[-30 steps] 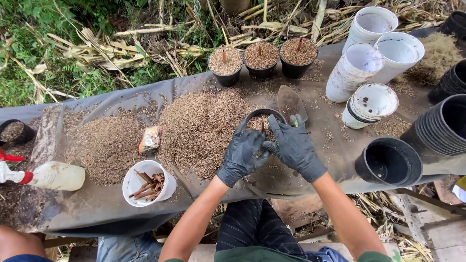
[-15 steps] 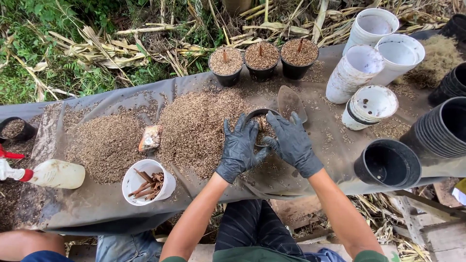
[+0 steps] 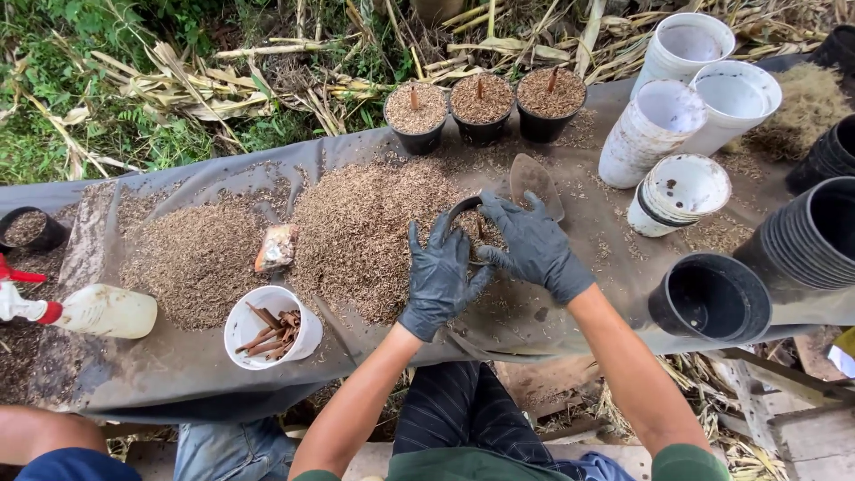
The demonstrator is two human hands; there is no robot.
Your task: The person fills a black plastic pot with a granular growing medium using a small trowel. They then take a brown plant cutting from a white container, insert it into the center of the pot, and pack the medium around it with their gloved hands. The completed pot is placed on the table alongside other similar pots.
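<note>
Between the gloved left hand (image 3: 441, 281) and right hand (image 3: 533, 245) sits a small black pot (image 3: 472, 227) of brown husk — both hands spread, cupping it; beyond, three filled pots (image 3: 482, 107).

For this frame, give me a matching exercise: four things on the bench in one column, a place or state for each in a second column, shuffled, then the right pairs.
Things
1. black pot between the gloved hands
2. white cup of brown sticks
3. spray bottle
4. three filled black pots

Places or states
A. lying on its side at the left end of the bench
B. in a row at the far edge, a stick upright in each
C. at the near edge, left of the left hand
D. mid-bench beside the husk pile, the right hand over its rim

Pairs: 1-D, 2-C, 3-A, 4-B
</note>
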